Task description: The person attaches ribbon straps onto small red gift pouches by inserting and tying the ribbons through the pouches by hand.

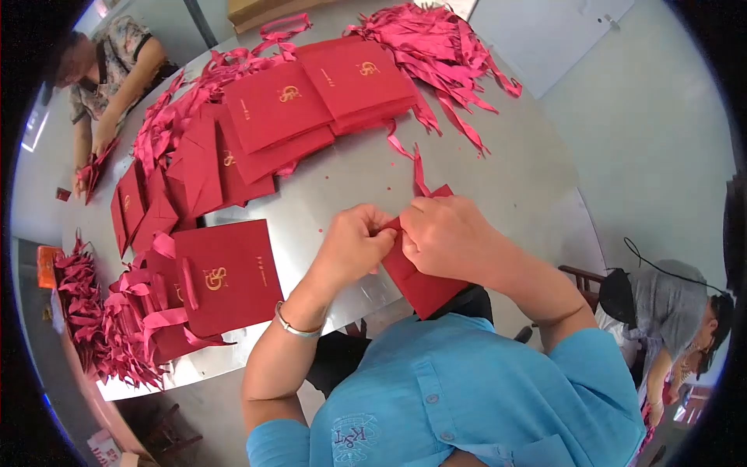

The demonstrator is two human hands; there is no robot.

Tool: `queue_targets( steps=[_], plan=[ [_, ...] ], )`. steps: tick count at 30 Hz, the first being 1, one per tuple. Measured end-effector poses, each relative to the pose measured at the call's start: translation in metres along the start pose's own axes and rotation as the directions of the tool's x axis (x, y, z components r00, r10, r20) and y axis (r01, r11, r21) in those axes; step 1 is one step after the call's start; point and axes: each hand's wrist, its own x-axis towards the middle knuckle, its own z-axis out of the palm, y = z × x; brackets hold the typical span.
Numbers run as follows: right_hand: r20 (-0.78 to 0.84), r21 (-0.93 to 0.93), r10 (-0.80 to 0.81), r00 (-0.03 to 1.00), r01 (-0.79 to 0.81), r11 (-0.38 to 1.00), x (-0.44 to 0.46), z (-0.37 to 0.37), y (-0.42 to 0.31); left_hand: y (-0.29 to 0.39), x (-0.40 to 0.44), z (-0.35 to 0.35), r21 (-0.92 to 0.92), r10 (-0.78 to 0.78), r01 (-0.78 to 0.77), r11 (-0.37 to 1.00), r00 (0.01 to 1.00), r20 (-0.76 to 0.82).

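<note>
A red paper bag (424,284) is held between my two hands at the table's near edge, tilted, with its upper edge toward the table. My left hand (354,243) pinches that upper edge at its left corner. On the right side, my right hand (443,233) is closed over the same edge, its fingers curled. A pink ribbon (419,173) rises from beside my right hand and trails onto the table. What the fingertips do inside the bag's opening is hidden.
Stacked red bags with gold print (358,78) lie on the metal table (506,163). Pink ribbons (436,47) are heaped at the back. Finished-looking bags with ribbon handles (233,272) lie at left. One person (117,70) sits across at left; another person (669,311) is at right.
</note>
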Motion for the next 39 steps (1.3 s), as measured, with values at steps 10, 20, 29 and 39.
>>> queue_targets(
  steps=[10,20,29,39],
  plan=[
    [0.235,-0.086,-0.109,0.966,0.132,0.987,0.021,0.002,-0.014,-0.010,0.007,-0.009,0.017,0.060,-0.061,0.998,0.996,0.062],
    [0.020,0.068,-0.070,0.997,0.068,0.995,0.013,0.007,0.004,-0.010,0.006,-0.012,-0.033,0.028,-0.026,0.999,0.997,0.078],
    [-0.190,0.187,-0.052,0.980,0.088,0.978,-0.004,0.022,0.016,-0.028,0.015,-0.011,-0.140,0.110,-0.089,0.986,0.983,0.150],
    [-0.263,0.176,-0.076,0.962,0.125,0.976,-0.010,0.042,0.022,-0.030,0.017,-0.011,-0.074,0.133,-0.125,0.989,0.984,0.120]
  ],
)
